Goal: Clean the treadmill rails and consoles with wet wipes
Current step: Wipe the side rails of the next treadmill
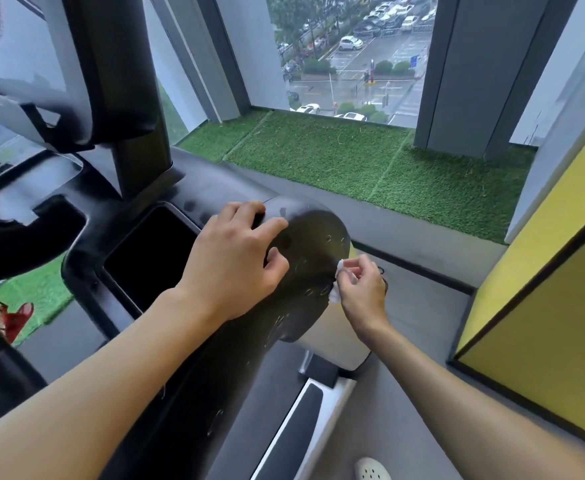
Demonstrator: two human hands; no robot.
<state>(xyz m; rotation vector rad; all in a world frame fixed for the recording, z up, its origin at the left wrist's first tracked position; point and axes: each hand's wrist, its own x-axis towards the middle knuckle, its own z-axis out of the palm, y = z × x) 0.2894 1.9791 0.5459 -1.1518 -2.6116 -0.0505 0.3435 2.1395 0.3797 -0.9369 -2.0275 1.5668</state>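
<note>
— What is the left hand [235, 258] doing?
— It is lying on top of the rail [313, 242], its fingers curling over the far edge and gripping it.
— And the right hand [362, 289]?
— It is pinching the wet wipe [335, 295], a small white wad, and holding it against the rail's right side, near the rounded end.
— Anything beside the rail?
— A dark recess [152, 251] is sitting just left of it.
</note>
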